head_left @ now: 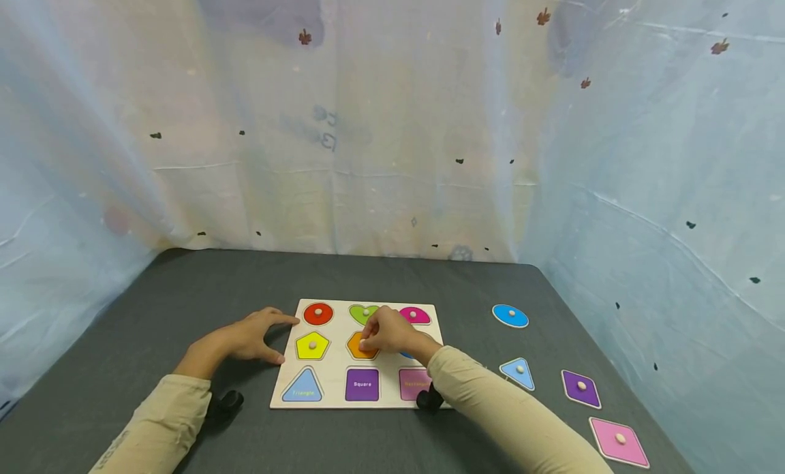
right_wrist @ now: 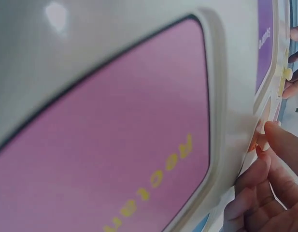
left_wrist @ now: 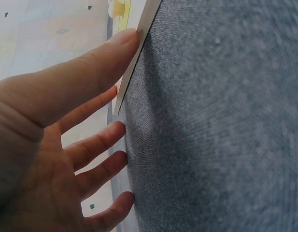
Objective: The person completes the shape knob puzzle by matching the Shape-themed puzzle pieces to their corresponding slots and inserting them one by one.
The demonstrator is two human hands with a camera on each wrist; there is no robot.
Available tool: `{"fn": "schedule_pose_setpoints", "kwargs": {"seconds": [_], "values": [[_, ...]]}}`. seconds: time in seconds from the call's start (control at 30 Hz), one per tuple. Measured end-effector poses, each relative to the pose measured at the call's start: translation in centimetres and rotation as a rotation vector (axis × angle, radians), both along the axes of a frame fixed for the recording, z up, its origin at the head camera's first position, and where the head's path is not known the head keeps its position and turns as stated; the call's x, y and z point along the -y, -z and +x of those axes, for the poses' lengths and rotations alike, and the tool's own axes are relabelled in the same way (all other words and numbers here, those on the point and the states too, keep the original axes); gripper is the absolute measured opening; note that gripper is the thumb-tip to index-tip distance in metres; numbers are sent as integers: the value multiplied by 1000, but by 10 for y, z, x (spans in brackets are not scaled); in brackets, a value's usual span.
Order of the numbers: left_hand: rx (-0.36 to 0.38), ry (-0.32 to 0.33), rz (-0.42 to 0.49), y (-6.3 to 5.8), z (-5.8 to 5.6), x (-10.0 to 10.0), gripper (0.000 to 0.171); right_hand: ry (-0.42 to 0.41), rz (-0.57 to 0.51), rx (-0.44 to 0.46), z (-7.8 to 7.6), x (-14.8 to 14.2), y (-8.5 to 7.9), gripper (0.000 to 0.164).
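Note:
A pale wooden shape-puzzle board point(head_left: 334, 385) lies flat on the dark cloth. My right hand point(head_left: 392, 329) pinches the small knob of the orange hexagon piece point(head_left: 356, 352), which sits at its place in the middle of the board. My left hand point(head_left: 254, 334) touches the board's left edge with thumb and index finger, the others spread. Knobbed pieces on the board include a red circle point(head_left: 311, 316), yellow pentagon point(head_left: 304, 351), green heart point(head_left: 357, 314) and magenta semicircle point(head_left: 423, 317). A blue shape is mostly hidden by my right wrist.
Front recesses show a printed blue triangle point(head_left: 302, 382), purple square point(head_left: 362, 393) and pink rectangle point(right_wrist: 124, 121). Loose on the right lie a blue oval point(head_left: 503, 318), blue triangle point(head_left: 516, 376), purple square point(head_left: 573, 390) and pink rectangle point(head_left: 613, 448). A pale curtain point(head_left: 380, 208) surrounds the table.

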State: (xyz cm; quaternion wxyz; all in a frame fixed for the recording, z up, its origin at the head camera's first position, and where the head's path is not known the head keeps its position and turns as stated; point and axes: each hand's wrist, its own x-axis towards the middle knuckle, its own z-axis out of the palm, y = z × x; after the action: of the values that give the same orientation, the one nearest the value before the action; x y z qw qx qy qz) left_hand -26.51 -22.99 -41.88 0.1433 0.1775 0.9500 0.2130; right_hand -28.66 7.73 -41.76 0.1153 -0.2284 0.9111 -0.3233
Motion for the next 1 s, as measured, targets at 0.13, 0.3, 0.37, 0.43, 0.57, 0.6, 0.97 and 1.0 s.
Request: {"fn": "schedule_pose_setpoints", "kwargs": {"seconds": [0.13, 0.3, 0.37, 0.43, 0.57, 0.6, 0.97, 1.0], "values": [[4, -2, 4, 2, -1, 1, 84, -10, 0, 3, -1, 0, 1, 11], [2, -1, 6, 4, -1, 1, 84, -12, 2, 12, -1, -1, 3, 12], [3, 0, 6, 4, -1, 1, 84, -12, 2, 15, -1, -2, 3, 13], [3, 0, 9, 4, 0, 1, 83, -11, 1, 10, 0, -3, 4, 13], [4, 1, 11, 2, 1, 0, 83, -13, -29, 11, 1, -7, 4, 16], [4, 1, 10, 1, 1, -1, 83, -15, -35, 10, 1, -9, 4, 16], [2, 6, 11, -1, 0, 0, 83, -48, -101, 67, 5, -26, -8, 19], [5, 2, 12, -2, 0, 0, 83, -57, -106, 69, 5, -28, -9, 19]]}}
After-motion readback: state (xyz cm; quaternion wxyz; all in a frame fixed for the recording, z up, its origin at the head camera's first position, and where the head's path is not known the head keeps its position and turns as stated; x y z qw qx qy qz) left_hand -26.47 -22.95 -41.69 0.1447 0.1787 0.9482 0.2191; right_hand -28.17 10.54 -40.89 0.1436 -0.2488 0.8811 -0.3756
